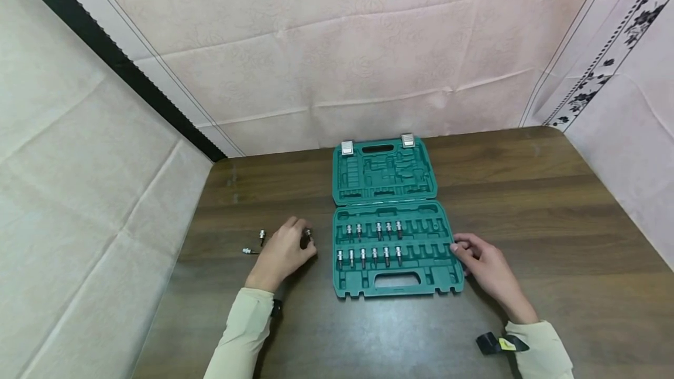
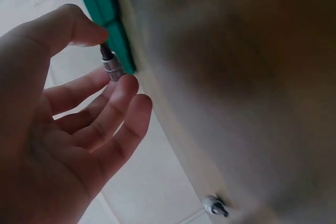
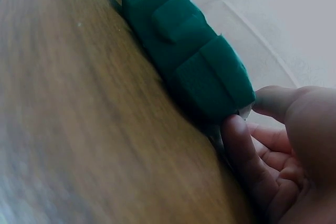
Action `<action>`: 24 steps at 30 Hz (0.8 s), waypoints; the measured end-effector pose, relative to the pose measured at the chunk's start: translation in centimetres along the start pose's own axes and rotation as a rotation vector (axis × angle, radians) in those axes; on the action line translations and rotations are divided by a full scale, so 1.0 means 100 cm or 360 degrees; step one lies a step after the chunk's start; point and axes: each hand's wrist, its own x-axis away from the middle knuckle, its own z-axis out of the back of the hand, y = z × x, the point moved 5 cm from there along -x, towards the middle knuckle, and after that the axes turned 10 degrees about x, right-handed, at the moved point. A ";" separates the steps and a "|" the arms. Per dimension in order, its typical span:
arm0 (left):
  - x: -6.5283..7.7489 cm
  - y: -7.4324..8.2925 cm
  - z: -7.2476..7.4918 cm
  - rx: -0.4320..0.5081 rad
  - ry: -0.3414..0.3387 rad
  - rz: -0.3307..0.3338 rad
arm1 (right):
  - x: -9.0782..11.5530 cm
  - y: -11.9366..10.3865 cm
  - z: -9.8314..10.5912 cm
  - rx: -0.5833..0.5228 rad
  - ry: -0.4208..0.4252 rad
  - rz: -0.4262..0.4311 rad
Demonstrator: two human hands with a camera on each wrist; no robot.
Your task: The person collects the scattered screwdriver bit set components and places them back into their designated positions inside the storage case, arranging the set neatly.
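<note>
My left hand (image 1: 281,253), over the table left of the case, pinches a bit socket (image 2: 112,66) between thumb and fingertips. The bit socket has a silver body and a dark tip; the head view shows only part of it. My right hand (image 1: 489,268) grips the right edge of the open green socket case (image 1: 396,292) with thumb and fingers, as the right wrist view (image 3: 210,82) also shows. Two rows of bit sockets stand in the lower half of the case; some slots in the upper row are bare. The case's lid (image 1: 387,174) lies folded back.
Two loose bit sockets, one upright (image 1: 262,235) and one lying (image 1: 248,251), are on the brown wooden table (image 1: 553,209) just left of my left hand. Pale cloth (image 1: 368,63) hangs behind the table's far edge and along both sides.
</note>
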 end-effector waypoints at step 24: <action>-0.032 0.055 -0.031 0.0321 -0.0134 -0.0173 | 0.000 0.002 -0.001 0.0009 0.0020 0.0018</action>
